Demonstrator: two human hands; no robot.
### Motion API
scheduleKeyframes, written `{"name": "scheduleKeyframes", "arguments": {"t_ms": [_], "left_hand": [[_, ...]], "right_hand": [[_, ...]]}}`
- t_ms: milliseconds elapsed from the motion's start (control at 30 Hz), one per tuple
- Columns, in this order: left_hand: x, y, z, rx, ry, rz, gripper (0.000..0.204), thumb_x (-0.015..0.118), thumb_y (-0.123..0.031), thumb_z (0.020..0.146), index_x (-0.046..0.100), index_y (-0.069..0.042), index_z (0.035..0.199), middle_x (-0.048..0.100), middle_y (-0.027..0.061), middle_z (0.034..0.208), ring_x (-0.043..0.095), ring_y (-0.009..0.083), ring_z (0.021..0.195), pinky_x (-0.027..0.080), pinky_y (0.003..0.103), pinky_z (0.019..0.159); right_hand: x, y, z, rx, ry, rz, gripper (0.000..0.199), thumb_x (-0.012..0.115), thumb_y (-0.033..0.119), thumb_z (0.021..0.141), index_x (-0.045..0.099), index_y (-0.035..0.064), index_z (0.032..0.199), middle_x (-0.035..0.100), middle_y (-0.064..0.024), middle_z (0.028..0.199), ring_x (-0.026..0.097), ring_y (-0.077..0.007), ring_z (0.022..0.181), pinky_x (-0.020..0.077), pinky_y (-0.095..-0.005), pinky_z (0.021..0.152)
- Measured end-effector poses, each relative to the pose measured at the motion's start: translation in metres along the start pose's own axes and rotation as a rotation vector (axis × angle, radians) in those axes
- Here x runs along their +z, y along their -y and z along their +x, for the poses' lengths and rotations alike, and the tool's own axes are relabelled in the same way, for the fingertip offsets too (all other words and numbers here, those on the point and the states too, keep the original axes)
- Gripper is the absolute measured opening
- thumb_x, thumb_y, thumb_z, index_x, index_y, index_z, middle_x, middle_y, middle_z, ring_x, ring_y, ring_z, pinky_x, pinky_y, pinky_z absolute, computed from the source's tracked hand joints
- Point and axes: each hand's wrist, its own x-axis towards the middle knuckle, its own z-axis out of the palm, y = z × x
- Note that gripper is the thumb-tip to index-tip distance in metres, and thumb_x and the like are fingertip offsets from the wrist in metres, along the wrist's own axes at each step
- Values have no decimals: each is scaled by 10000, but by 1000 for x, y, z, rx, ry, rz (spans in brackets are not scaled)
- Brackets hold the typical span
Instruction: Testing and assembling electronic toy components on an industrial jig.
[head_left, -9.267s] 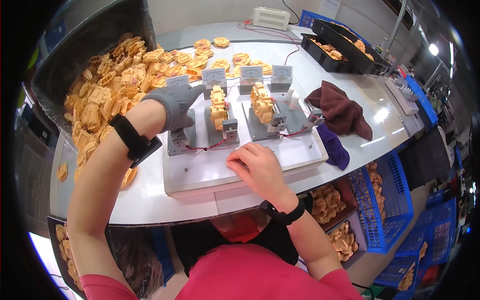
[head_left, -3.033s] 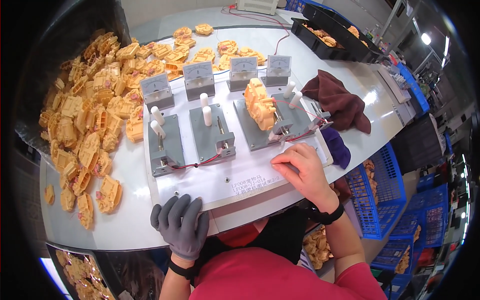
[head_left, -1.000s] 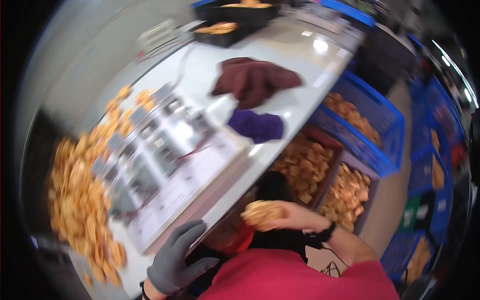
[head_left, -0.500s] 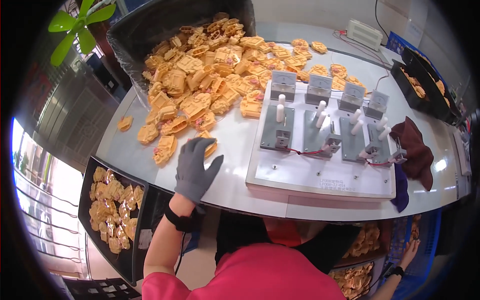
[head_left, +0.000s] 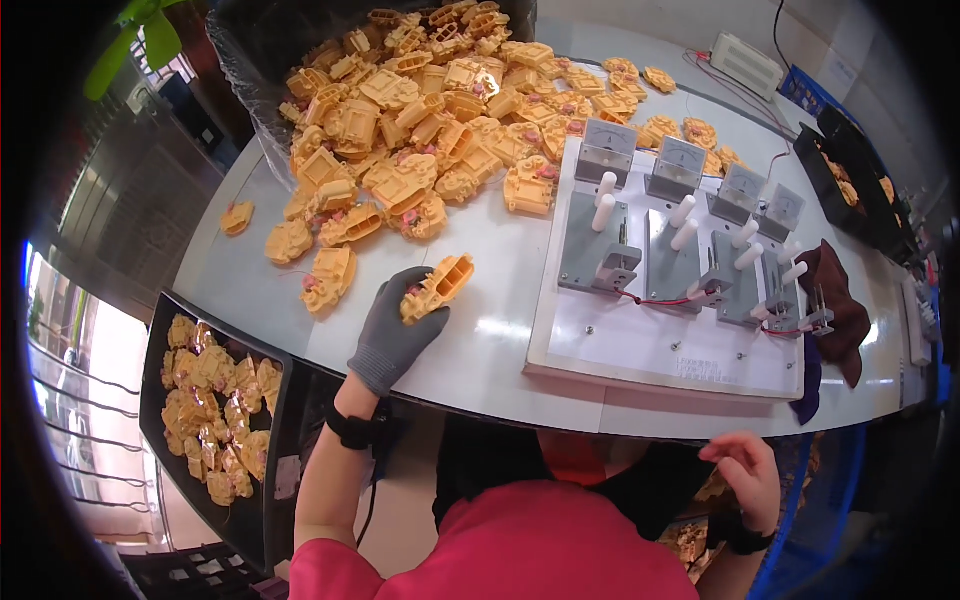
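Observation:
My gloved left hand (head_left: 393, 325) is closed around a pale orange plastic housing (head_left: 438, 288), held over the table left of the middle. Bare and loosely curled, my right hand (head_left: 748, 476) is at the table's front edge, below the test fixture; its fingers are apart and I see nothing in them. The white test fixture (head_left: 640, 362) carries several grey meters, grey plates with white pegs, and red wires. A large heap of similar housings (head_left: 390, 140), some with pinkish parts, spreads beyond my left hand.
A black bin (head_left: 287, 420) of housings stands below the table's left edge. Behind the heap is a plastic-lined black container (head_left: 240, 90). A maroon cloth (head_left: 840, 310) lies right of the fixture, near black trays (head_left: 880, 215). A pale power box (head_left: 745, 66) sits at the back.
My left hand has picked up a housing from the table and turned with it. My right hand has come up from the blue crate at the lower right to the table edge.

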Motion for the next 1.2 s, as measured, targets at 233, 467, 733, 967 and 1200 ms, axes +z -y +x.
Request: {"name": "scheduleKeyframes", "arguments": {"t_ms": [233,467,733,967,1200], "left_hand": [[25,-71,-29,-271,199,-699,612,717,-200,889,436,-50,1412,599,47,1162,592,120,1030,508,263,835],[49,-63,-37,-265,295,-1254,558,597,-269,970,396,-84,1457,578,79,1181,607,170,1003,519,289,775],[47,-67,-10,-495,523,-2041,701,447,-613,984,449,-75,1434,562,141,1265,591,252,997,519,359,830],[45,-67,2,-447,653,-2029,752,440,-662,970,436,-86,1454,565,141,1276,618,214,905,522,318,713],[43,-80,12,-469,645,-1934,745,435,-666,970,428,-111,1468,564,141,1292,626,214,903,518,312,701]], "right_hand": [[87,53,87,-463,-4,-34,456,600,-40,912,489,12,1351,562,-112,1290,570,-188,1139,450,-310,938],[133,65,134,-552,-66,57,485,607,65,981,423,12,1427,500,-83,1304,533,-137,1125,442,-271,941],[140,51,146,-607,-153,169,383,577,86,1011,495,10,1377,561,-41,1167,547,-106,1034,440,-261,949],[139,49,144,-593,-49,202,340,538,99,1034,522,13,1362,603,-62,1204,578,-134,1122,432,-274,995],[140,48,144,-588,-39,219,357,537,152,1041,531,17,1371,638,-67,1194,612,-148,1113,445,-272,952]]}}
